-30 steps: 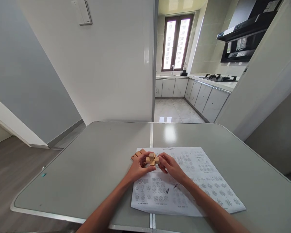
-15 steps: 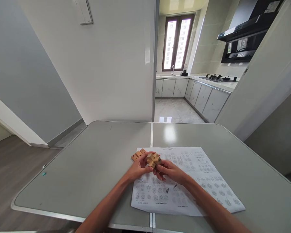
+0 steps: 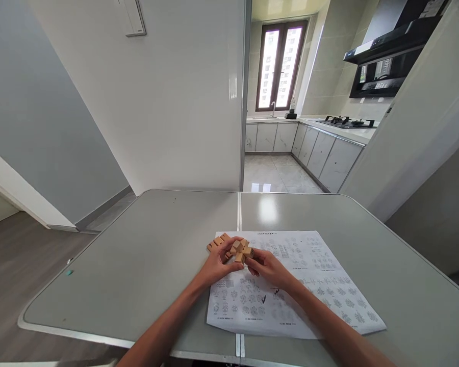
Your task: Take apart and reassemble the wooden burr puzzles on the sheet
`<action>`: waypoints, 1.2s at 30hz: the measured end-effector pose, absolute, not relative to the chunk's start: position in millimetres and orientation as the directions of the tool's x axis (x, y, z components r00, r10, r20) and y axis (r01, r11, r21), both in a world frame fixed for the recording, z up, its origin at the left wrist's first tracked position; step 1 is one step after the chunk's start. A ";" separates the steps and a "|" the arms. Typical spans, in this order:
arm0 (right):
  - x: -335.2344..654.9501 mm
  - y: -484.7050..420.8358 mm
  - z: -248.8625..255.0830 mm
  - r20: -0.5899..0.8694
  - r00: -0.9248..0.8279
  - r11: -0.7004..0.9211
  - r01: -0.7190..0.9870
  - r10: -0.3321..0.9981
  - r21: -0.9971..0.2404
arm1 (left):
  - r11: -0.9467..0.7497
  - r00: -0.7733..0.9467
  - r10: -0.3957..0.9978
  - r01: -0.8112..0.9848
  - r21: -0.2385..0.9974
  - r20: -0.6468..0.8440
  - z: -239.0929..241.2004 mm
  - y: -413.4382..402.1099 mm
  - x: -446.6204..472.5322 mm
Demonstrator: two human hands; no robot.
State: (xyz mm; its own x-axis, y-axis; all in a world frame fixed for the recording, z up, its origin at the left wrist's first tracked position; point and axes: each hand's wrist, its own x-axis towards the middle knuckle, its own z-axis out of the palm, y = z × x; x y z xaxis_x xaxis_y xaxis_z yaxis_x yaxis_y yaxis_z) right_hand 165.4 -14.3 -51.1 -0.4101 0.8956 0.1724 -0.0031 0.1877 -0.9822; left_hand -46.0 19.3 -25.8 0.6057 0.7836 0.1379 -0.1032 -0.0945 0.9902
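Note:
Both hands hold a wooden burr puzzle point(image 3: 241, 251), a cluster of interlocked light-wood pieces, just above a printed sheet. My left hand point(image 3: 219, 264) grips it from the left, thumb below and fingers behind. From the right, my right hand point(image 3: 266, 265) pinches one of its jutting ends between thumb and fingers. Behind my left hand lie several loose wooden pieces point(image 3: 215, 243) with dark marks, partly hidden by the fingers. The white instruction sheet point(image 3: 298, 300) has rows of small diagrams and spreads under the hands and to the right.
The grey table point(image 3: 137, 265) has a metal seam down its middle and a pale rim. A small teal bit point(image 3: 69, 272) lies near its left edge. Past the far edge stand a white wall panel point(image 3: 183, 102) and a kitchen with cabinets point(image 3: 313, 148).
My right hand's fingers have curled in closer under the puzzle. The puzzle has turned very slightly; my left hand stays almost where it was.

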 end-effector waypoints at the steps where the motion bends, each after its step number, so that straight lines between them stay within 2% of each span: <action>1: 164.6 -14.3 -51.7 0.185 -0.399 0.204 0.007 0.898 -0.979 | -0.104 0.600 0.788 -0.096 0.990 0.141 -26.0 19.0 -45.8; 5: 161.7 -15.3 -47.9 0.189 -0.390 0.194 -0.028 0.901 -0.981 | -0.139 0.572 0.802 -0.098 0.985 0.170 -26.3 17.8 -43.9; 11: 160.4 -17.9 -45.3 0.126 -0.491 -0.023 -0.285 0.862 -0.958 | -0.119 0.615 0.764 -0.160 0.980 0.193 -25.1 16.0 -41.0; 15: 162.5 -17.7 -55.9 0.085 -0.564 -0.173 -0.389 0.821 -0.905 | -0.125 0.659 0.727 -0.150 0.981 0.194 -21.3 13.8 -42.1; 19: 166.0 -18.9 -59.7 0.039 -0.647 -0.322 -0.430 0.761 -0.844 | -0.140 0.682 0.709 -0.111 0.984 0.178 -18.0 12.2 -44.0; 24: 167.3 -21.7 -56.7 0.043 -0.705 -0.381 -0.433 0.708 -0.817 | -0.161 0.693 0.695 -0.113 0.980 0.194 -15.8 11.2 -44.7; 28: 163.2 -21.8 -54.3 0.069 -0.681 -0.303 -0.412 0.729 -0.859 | -0.131 0.685 0.702 -0.143 0.981 0.193 -14.2 11.4 -44.5; 36: 158.6 -23.8 -39.1 0.165 -0.482 0.088 -0.179 0.861 -0.980 | -0.155 0.620 0.763 -0.103 0.983 0.185 -18.9 12.9 -43.8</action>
